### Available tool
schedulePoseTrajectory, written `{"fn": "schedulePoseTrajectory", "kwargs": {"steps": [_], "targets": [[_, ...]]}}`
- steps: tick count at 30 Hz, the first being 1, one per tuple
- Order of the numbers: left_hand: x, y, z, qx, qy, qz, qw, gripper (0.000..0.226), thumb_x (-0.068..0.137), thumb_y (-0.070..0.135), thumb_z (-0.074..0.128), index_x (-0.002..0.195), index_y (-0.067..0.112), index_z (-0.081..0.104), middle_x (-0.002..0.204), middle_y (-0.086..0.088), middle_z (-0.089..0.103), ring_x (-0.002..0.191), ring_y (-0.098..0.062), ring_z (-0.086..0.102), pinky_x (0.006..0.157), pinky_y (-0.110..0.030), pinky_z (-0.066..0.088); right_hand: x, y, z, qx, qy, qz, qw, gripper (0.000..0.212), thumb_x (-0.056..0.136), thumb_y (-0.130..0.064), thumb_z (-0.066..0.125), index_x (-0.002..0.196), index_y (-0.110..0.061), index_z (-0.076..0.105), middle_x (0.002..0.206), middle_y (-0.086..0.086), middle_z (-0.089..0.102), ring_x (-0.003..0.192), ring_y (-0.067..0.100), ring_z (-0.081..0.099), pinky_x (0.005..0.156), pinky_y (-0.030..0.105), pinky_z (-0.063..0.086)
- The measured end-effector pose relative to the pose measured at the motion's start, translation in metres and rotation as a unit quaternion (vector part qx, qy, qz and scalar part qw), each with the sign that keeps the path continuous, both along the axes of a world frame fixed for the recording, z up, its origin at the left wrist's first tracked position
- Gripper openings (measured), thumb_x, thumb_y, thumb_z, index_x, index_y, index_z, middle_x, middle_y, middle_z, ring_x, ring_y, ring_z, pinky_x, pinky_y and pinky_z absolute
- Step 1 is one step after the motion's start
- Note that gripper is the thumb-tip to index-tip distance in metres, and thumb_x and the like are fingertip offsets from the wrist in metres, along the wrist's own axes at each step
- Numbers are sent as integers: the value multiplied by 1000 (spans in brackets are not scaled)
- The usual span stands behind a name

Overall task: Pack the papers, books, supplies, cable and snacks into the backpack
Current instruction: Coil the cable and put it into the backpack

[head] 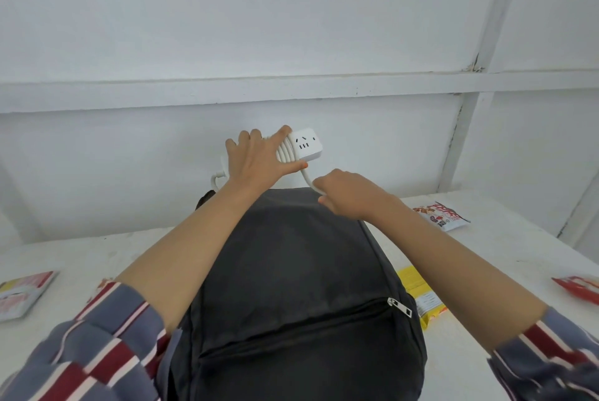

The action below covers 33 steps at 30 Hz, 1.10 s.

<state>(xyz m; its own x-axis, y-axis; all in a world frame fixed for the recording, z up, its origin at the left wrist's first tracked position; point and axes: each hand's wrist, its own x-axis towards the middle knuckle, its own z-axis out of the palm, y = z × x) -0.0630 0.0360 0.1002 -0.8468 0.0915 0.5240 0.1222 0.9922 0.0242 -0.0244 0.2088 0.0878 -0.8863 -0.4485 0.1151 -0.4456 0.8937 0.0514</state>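
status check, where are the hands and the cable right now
Left hand grips power strip, cable wound round it. Right hand pinches the loose end. Backpack front zip shut. Snack packets lie outside.

Backpack [291, 271] fills mid-table, yellow packet [418, 297] against its right side, bare tabletop [505, 245] either side, wall [129, 157] close behind.

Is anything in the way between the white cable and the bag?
Nothing lies between them. The left hand holds the power strip with the cable wound on it at the backpack's far end, and the right hand pinches the loose cable. The front pocket's zip looks closed, though, and the main opening cannot be seen.
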Motion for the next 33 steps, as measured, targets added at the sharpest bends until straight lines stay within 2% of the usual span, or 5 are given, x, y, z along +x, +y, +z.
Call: {"fn": "schedulePoseTrajectory", "kwargs": {"steps": [7,11,20,26,33], "targets": [[-1,-3,-2,-41,-26,-36,998,73,75,76,44,138,41,30,115,-11,53,108,-29,46,90,-42,33,4,-1,31,190,237,105,947,19,93,-16,47,74,-19,51,71,-1,53,68,24,52,72,28,20],[0,-10,-7,-73,-46,-84,993,74,76,76,39,141,43,25,119,-9,53,110,-27,45,93,-42,34,-7,11,31,113,365,162,910,18,74,-30,61,57,-27,66,54,-9,58,59,18,56,75,35,23],[15,-8,-11,-59,-41,-176,982,101,50,91,27,134,38,42,106,1,57,101,-18,49,85,-33,30,-17,14,31,-152,184,181,954,42,79,-57,45,91,-29,74,92,-5,68,75,17,53,74,36,30],[18,-3,-12,-19,16,-218,976,89,57,86,30,129,37,49,87,1,64,82,-17,55,75,-30,25,-26,20,36,-366,27,151,918,12,74,-29,76,84,-33,71,89,-9,57,87,17,57,79,38,47],[21,-4,-10,78,-19,-281,956,84,59,80,46,128,32,53,95,8,67,83,-13,60,78,-28,42,-31,32,32,-517,-69,142,841,8,79,-10,72,85,-16,70,82,-5,68,72,17,57,65,18,45]]}}
